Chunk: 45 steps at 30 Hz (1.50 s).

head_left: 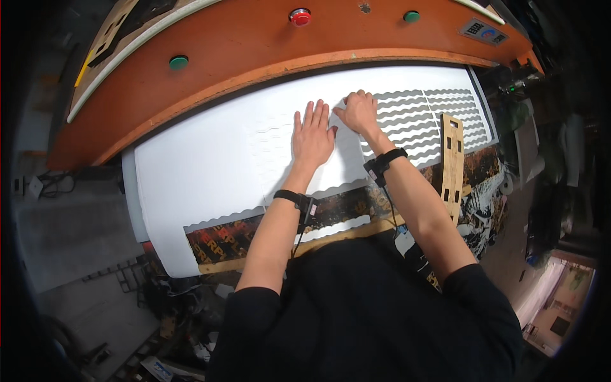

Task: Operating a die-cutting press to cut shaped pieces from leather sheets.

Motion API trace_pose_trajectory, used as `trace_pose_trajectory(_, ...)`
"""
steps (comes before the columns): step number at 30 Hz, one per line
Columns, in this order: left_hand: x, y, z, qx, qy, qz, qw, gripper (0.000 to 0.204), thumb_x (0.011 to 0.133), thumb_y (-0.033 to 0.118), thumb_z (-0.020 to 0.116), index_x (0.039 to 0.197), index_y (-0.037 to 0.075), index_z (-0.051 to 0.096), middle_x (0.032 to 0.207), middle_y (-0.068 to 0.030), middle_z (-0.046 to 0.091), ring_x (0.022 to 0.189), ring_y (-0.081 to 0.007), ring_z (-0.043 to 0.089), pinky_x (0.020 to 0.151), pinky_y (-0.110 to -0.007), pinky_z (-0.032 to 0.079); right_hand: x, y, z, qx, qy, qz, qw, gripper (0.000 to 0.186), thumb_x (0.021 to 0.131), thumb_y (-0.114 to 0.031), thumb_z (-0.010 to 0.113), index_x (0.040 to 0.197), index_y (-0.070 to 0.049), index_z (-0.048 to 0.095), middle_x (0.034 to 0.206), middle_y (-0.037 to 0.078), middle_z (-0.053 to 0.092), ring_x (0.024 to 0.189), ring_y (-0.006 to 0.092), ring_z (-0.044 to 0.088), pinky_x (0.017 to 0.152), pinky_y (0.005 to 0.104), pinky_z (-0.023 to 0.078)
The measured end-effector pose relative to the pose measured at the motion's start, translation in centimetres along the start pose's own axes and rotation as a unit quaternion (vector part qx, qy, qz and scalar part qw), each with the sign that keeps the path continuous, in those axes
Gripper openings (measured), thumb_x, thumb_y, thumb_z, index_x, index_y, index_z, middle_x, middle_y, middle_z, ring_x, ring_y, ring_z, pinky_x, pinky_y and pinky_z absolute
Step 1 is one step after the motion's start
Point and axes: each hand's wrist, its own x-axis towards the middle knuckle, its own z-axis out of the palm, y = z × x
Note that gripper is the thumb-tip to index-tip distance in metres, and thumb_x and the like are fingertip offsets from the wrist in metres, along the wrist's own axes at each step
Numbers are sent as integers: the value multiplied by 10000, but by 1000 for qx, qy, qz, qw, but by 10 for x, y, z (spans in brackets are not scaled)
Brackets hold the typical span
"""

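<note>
A large white sheet (203,146) lies across the bed in front of me. My left hand (312,143) rests flat on its middle, fingers stretched out, beside faint wavy cut lines. Just to the right, my right hand (359,113) has its fingers curled and drawn together at the left border of a section of wavy slots (401,127), where grey shows between white strips. Whatever the right fingers grip is hidden beneath them. Both wrists carry black bands with small devices, the left band (296,199) and the right band (384,163).
An orange machine beam (242,58) spans the far side, with a red button (300,17), a left green button (179,62) and a right green button (412,16). A slotted wooden strip (452,165) lies right of my right forearm. Scraps (480,213) pile at the right.
</note>
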Motion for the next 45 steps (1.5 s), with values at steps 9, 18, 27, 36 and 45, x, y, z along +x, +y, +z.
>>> trace_pose_trajectory(9,1,7,-5,-13,0,-8,1000,686,1135,405,537,1718,55,440,1822,-128,383,1705,-326,296,1379,-609,218,13,-23,-24,-17,-79,109,991,432,894,-381,805,1078,6,851,1206,229,804,1269,423,653,1157,534,368)
trace_pose_trajectory(18,-6,5,-4,-4,6,-8,1000,685,1144,409,520,1715,38,440,1819,-135,388,1702,-339,300,1370,-619,231,28,-10,-28,92,-187,161,965,385,865,-395,819,1026,-46,842,1075,176,839,1032,338,777,1090,546,435)
trace_pose_trajectory(27,-1,5,-3,-7,27,5,1000,680,1155,420,518,1711,34,448,1808,-135,412,1694,-337,321,1367,-619,238,32,35,16,466,-100,155,866,419,850,-98,923,1219,-14,743,1037,75,753,934,167,735,786,311,587)
trace_pose_trajectory(36,1,8,-4,-48,23,-5,999,738,1133,440,572,1715,13,420,1818,-152,382,1701,-326,303,1384,-583,223,17,36,11,433,-88,115,890,217,882,-123,905,1069,-31,847,980,72,802,795,165,712,777,324,575)
trace_pose_trajectory(45,-4,6,-10,-197,120,-69,971,839,1018,303,775,1684,-44,400,1752,-220,434,1656,-409,338,1389,-556,241,-57,11,-16,364,100,-43,925,111,927,-109,877,1011,-49,836,969,95,778,910,231,743,801,345,570)
